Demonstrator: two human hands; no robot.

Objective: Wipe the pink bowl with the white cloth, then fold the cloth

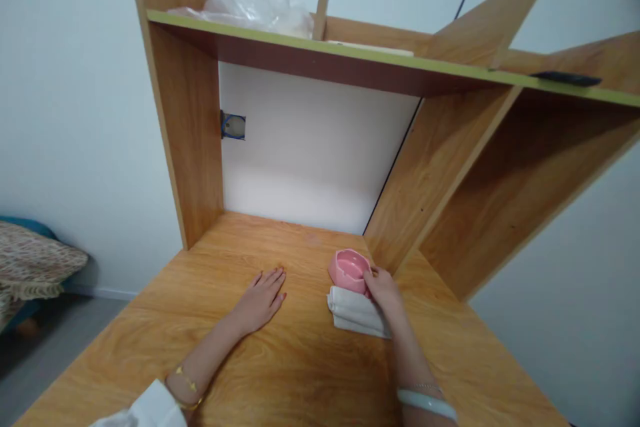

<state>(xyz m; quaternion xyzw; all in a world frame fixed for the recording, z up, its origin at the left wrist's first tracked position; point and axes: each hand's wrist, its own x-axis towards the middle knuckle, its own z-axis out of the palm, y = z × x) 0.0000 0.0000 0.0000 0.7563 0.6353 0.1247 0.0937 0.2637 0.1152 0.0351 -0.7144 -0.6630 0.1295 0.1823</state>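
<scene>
A small pink bowl (347, 270) stands tilted on a folded white cloth (356, 313) on the wooden desk (280, 373). My right hand (384, 288) grips the bowl's near right side, fingers closed on its rim. My left hand (261, 299) lies flat on the desk to the left of the bowl, fingers stretched out and together, holding nothing. Both wrists wear bracelets.
A wooden hutch stands on the desk, with an upright panel (187, 120) at the left and a slanted divider (435, 173) just behind the bowl. The shelf (350, 53) above holds a clear plastic bag (250, 8) and a dark flat object (565, 78). A patterned cushion (35, 260) lies at the far left.
</scene>
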